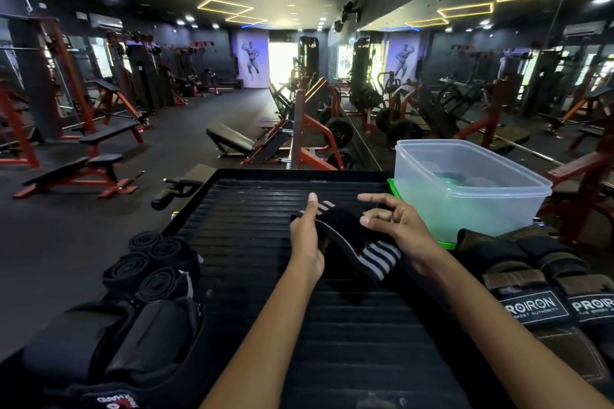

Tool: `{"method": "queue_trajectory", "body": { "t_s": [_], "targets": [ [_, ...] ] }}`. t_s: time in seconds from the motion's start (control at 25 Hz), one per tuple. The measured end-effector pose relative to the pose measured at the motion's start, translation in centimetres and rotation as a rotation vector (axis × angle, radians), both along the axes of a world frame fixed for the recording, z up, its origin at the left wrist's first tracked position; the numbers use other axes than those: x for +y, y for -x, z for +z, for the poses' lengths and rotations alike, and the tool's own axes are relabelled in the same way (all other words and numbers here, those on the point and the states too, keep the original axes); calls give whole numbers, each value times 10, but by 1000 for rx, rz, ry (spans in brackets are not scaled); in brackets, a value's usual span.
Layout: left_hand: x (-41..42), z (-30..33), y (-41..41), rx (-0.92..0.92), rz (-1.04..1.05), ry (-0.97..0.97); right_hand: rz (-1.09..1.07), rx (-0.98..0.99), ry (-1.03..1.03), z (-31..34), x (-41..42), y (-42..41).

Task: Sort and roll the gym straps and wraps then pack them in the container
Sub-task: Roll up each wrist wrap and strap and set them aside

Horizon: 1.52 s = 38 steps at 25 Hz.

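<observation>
We see the left hand (307,236) gripping the far end of a black wrap (352,242) with grey stripes, lying mid-platform (249,242). The right hand (395,226) rests on it, fingers loosely spread. A clear container (471,206) stands far right; four rolled wraps (149,266) sit left.

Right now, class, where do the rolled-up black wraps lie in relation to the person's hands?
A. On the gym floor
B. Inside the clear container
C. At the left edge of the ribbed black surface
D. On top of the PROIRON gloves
C: the rolled black wraps sit clustered at the left edge of the ribbed surface, left of both hands.
</observation>
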<state>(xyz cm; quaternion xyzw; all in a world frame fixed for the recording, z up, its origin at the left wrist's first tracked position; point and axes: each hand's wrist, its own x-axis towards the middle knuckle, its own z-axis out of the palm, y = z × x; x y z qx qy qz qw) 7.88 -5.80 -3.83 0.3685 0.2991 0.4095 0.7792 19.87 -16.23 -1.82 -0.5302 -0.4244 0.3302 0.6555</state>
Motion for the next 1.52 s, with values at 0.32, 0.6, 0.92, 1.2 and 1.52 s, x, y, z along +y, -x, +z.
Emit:
{"method": "queue_trajectory", "body": {
  "t_s": [0.32,0.6,0.92,1.2,1.52],
  "targets": [
    [21,3,12,-97,393,71,109,-166,221,-4,-6,-10],
    [18,8,17,-205,378,-36,575,-230,481,-6,-14,-18],
    [16,14,26,-297,415,0,248,-141,628,11,-32,-34],
    [15,15,27,-255,230,56,-581,-817,171,4,-15,-32],
    [7,20,18,-277,-44,197,-584,-1442,-88,-2,-17,-1]
  ]
}}
